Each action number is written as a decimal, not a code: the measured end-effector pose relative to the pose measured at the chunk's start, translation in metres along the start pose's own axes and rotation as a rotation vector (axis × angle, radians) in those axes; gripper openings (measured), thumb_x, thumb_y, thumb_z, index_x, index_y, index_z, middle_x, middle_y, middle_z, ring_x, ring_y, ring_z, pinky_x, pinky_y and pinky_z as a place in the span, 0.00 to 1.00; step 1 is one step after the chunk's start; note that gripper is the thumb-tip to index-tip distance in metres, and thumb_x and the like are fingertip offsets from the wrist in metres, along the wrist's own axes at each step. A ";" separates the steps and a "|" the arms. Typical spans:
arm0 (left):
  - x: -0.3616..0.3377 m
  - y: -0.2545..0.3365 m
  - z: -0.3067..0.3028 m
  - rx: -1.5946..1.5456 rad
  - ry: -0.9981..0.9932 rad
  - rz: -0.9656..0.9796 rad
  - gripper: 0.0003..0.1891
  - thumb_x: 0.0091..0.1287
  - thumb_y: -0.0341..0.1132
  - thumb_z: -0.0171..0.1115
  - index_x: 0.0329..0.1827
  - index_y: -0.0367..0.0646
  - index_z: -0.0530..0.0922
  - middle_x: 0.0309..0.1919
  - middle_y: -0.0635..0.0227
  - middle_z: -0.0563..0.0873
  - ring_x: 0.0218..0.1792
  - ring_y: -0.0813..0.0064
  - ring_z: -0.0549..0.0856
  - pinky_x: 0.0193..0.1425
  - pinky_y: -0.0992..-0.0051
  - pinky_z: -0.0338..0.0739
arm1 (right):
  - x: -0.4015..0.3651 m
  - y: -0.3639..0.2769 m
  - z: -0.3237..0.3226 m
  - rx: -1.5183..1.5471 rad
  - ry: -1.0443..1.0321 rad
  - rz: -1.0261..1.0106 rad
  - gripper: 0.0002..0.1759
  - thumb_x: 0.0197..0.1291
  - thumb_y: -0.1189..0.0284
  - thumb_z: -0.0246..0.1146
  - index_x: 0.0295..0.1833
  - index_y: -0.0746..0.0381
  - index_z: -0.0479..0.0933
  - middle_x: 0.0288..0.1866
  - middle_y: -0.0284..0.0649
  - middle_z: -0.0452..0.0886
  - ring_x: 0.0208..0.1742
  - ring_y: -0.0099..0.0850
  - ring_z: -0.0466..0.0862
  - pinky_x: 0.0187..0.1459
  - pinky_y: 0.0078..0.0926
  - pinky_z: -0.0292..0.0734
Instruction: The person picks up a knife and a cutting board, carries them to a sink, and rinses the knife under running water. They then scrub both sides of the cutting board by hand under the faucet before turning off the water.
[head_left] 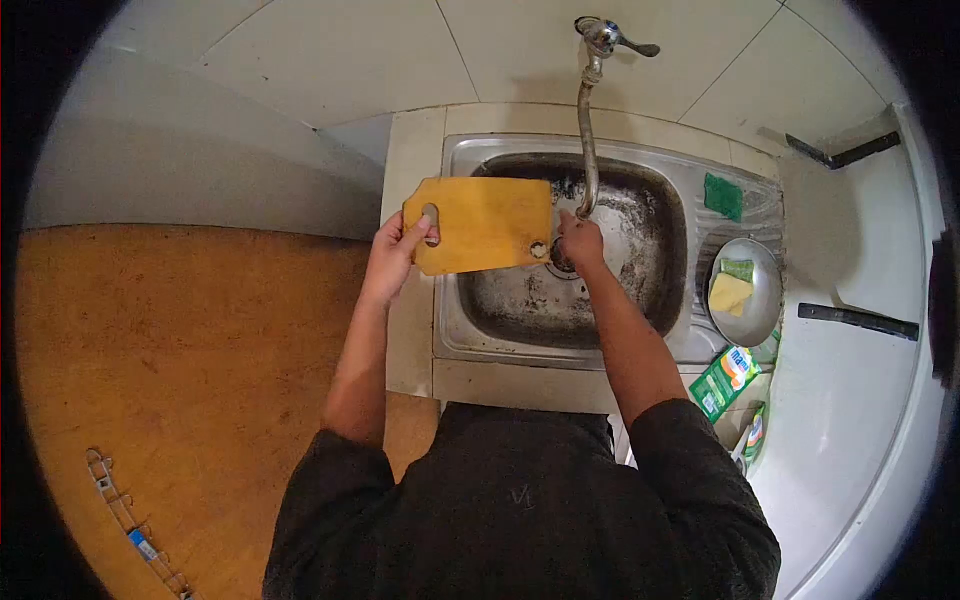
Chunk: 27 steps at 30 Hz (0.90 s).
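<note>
My left hand (pixel 398 250) grips the handle end of a yellow cutting board (pixel 485 222), thumb beside its hanging hole. The board is held flat over the left part of a steel sink (pixel 500 330). My right hand (pixel 578 240) touches the board's right edge, just under the spout of the tap (pixel 590 120). I cannot tell whether water is running.
A green scouring pad (pixel 723 196) lies on the drainboard. A metal bowl (pixel 765 300) to the right of the sink holds a yellow-green sponge (pixel 731 290). A green soap packet (pixel 727 380) lies below the bowl. An orange-brown surface (pixel 180 370) stretches left.
</note>
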<state>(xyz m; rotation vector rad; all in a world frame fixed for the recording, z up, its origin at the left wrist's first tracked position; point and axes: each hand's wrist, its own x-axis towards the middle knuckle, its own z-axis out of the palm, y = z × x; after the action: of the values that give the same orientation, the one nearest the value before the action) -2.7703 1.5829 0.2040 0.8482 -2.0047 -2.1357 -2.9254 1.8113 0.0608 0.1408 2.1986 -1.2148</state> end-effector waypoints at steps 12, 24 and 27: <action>-0.001 -0.017 0.002 -0.047 -0.023 0.010 0.10 0.69 0.37 0.56 0.42 0.39 0.75 0.30 0.74 0.80 0.33 0.82 0.78 0.40 0.80 0.72 | 0.019 -0.071 -0.111 -0.086 0.323 -0.608 0.19 0.65 0.66 0.52 0.55 0.66 0.72 0.45 0.48 0.82 0.44 0.41 0.83 0.48 0.33 0.74; -0.009 -0.043 0.016 0.013 -0.063 0.093 0.08 0.69 0.36 0.56 0.38 0.40 0.74 0.28 0.75 0.77 0.31 0.84 0.75 0.37 0.82 0.70 | -0.026 -0.194 -0.159 -0.260 0.687 -0.887 0.15 0.60 0.61 0.59 0.36 0.62 0.82 0.30 0.47 0.82 0.29 0.42 0.82 0.34 0.35 0.75; -0.011 -0.046 0.013 -0.002 -0.062 0.081 0.07 0.69 0.35 0.56 0.38 0.39 0.74 0.28 0.75 0.77 0.30 0.84 0.75 0.37 0.81 0.70 | -0.046 -0.197 -0.147 -0.287 0.681 -0.939 0.14 0.59 0.62 0.60 0.34 0.63 0.81 0.29 0.46 0.81 0.29 0.41 0.81 0.34 0.35 0.75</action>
<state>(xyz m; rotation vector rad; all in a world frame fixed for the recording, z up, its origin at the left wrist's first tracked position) -2.7533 1.6052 0.1640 0.6965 -2.0290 -2.1442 -3.0297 1.8246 0.2878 -0.7930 3.1731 -1.4073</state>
